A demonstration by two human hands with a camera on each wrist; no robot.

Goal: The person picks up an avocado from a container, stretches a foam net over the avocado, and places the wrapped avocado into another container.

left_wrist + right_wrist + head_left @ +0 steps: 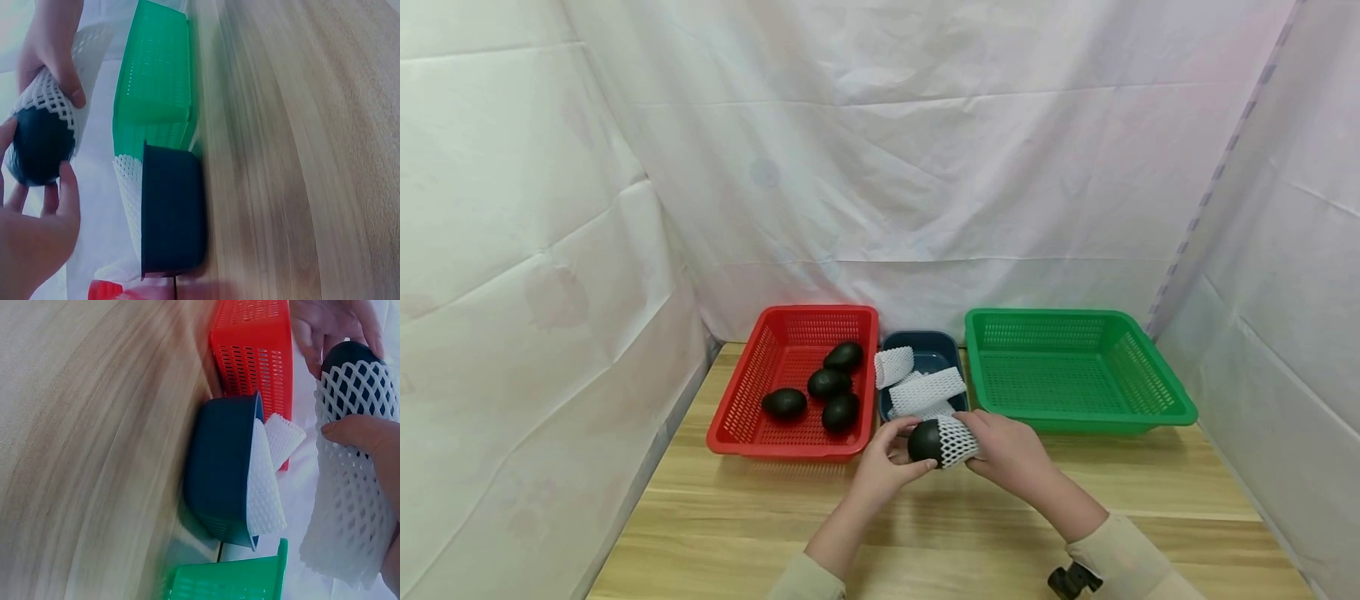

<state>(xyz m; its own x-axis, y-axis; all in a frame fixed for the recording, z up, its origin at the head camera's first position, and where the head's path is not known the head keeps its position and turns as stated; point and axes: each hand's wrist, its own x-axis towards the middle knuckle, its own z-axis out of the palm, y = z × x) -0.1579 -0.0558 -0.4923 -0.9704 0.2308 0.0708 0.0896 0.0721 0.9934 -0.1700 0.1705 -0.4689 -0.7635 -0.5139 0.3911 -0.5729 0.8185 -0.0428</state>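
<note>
A dark avocado (923,443) is held above the table, just in front of the small blue basket (957,392). My left hand (880,473) grips its bare end between thumb and fingers. A white foam net sleeve (957,442) covers the other end, with my right hand (1009,450) gripping net and fruit together. In the right wrist view, the long tail of the foam net (350,519) hangs past the right thumb, while the net's mesh is stretched over the avocado. The left wrist view shows the left fingertips around the avocado's exposed end (42,150).
Several avocados (829,384) lie in a red basket (718,433) at the left. More foam net sleeves (928,390) rest in the blue basket, some over its rim. A green basket (1078,425) stands at the right. White cloth (880,167) surrounds the wooden table (715,525).
</note>
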